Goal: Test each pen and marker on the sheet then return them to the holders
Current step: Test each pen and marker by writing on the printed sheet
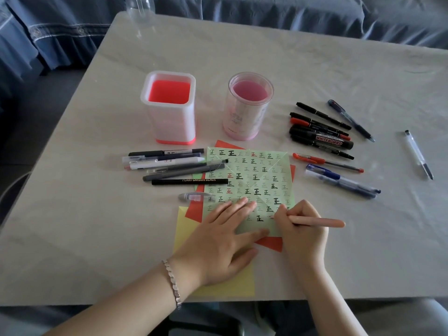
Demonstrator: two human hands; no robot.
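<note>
While the right hand [303, 229] is pinching a pink pen [320, 221] close to its writing end, the pen is lying almost level across the view. Its tip is pointing left onto the near right corner of the green sheet [254, 175], and its back end is pointing right, out past the sheet's edge. The left hand [225, 238] is pressing flat on the sheet's near edge with its fingers spread, and a metal bracelet [173, 282] is sitting on that wrist. Rows of small written characters are covering the sheet. Red paper [194, 212] and yellow paper [184, 229] are showing from under it.

Beyond the sheet, a square holder [169, 110] and a round holder [247, 107] are standing upright, with the square one to the left. Just left of the sheet, a bundle of pens [167, 163] is lying with long axes running left to right, some tips overlapping the sheet's edge. To the sheet's right, black and red markers [322, 137] are lying bunched together, with a red pen [327, 162] and blue pens [341, 181] nearer. A clear pen [418, 154] is lying well apart, farther right.

Everything is resting on a pale table [339, 69], and blue draped fabric [291, 13] is hanging behind it.
</note>
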